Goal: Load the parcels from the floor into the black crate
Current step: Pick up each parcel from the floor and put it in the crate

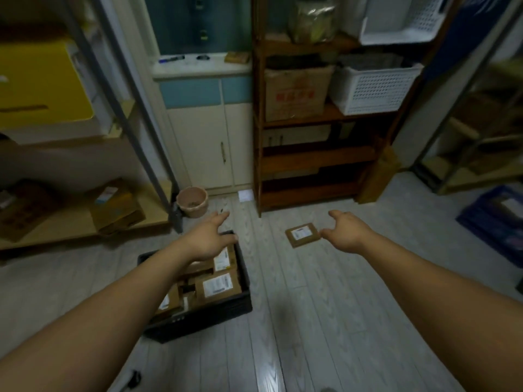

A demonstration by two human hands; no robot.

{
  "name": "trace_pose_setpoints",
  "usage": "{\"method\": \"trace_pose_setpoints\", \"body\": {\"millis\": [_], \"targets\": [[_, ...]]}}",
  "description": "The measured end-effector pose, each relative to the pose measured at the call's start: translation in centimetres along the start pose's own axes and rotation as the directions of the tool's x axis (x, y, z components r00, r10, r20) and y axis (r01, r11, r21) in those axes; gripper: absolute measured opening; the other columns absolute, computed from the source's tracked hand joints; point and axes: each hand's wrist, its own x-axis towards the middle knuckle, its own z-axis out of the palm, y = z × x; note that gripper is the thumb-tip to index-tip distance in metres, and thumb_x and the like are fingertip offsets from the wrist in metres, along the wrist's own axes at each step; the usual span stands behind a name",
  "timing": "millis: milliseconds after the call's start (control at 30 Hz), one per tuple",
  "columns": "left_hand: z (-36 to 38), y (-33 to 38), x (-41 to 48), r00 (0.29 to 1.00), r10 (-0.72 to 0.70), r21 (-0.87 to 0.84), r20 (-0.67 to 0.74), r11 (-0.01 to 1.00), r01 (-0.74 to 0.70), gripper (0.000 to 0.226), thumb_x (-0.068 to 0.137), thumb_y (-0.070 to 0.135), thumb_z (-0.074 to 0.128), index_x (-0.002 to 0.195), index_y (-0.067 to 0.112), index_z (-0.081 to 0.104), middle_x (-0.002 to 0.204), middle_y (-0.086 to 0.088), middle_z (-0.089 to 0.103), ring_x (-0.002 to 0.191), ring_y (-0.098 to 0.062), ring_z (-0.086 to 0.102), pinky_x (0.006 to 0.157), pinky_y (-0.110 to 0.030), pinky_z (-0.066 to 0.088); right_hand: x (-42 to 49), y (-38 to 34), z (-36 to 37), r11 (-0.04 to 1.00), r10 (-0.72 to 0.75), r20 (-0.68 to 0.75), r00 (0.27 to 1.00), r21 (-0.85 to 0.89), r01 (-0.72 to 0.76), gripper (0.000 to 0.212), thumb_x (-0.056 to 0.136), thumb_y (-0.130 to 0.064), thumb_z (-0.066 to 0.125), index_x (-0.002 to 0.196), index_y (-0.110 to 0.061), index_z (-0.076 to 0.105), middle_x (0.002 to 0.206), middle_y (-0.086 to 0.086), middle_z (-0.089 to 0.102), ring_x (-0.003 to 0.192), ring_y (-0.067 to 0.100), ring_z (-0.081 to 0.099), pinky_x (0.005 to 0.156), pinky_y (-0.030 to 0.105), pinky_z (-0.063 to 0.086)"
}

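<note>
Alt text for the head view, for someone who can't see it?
The right hand reaches out empty beside a flat parcel on the floor. The left hand, also empty, is over a black crate holding several parcels.

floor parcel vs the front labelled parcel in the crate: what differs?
The floor parcel lies alone, flat on the grey floor, right of the black crate; the crate parcel sits inside the crate, packed among other parcels. The open right hand reaches toward the floor parcel's edge; the left hand is above the crate's far end, clear of the crate parcel. Both are brown with a white label facing up.
</note>
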Motion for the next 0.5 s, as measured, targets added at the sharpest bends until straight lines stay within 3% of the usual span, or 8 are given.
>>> {"method": "trace_pose_setpoints", "body": {"millis": [167,333,500], "targets": [[1.8,7.1,2.3,0.999,0.051,0.03,0.01,0.998,-0.051,0.077,0.086,0.048,0.056,0.148,0.028,0.015,0.158,-0.001,0.011,0.143,-0.022,0.015,0.113,-0.036,0.018,0.3,5.4,-4.7,0.996,0.017,-0.019,1.0,0.083,-0.015,0.065,0.091,-0.041,0.055,0.146,-0.019,0.03,0.151,0.007,0.031,0.132,0.027,0.038,0.102,0.034,0.036],[6.2,15.7,6.0,1.0,0.02,-0.115,0.005,0.993,-0.02,0.072,0.088,0.047,0.055,0.147,0.03,0.018,0.156,0.0,0.019,0.14,-0.023,0.024,0.109,-0.033,0.024,2.7,12.5,-9.4,0.984,0.011,0.019,1.0,0.177,-0.014,0.061,0.09,-0.042,0.056,0.143,-0.021,0.035,0.148,0.004,0.037,0.131,0.023,0.041,0.101,0.033,0.036],[11.1,21.8,9.0,1.0,-0.02,-0.156,0.015,0.988,0.022,0.07,0.09,0.04,0.055,0.148,0.025,0.018,0.157,-0.001,0.016,0.142,-0.024,0.02,0.113,-0.039,0.02,6.1,20.1,-12.2,0.99,0.012,0.034,0.999,0.142,-0.017,0.064,0.09,-0.044,0.056,0.145,-0.02,0.032,0.15,0.003,0.034,0.134,0.023,0.037,0.106,0.035,0.032]]}}
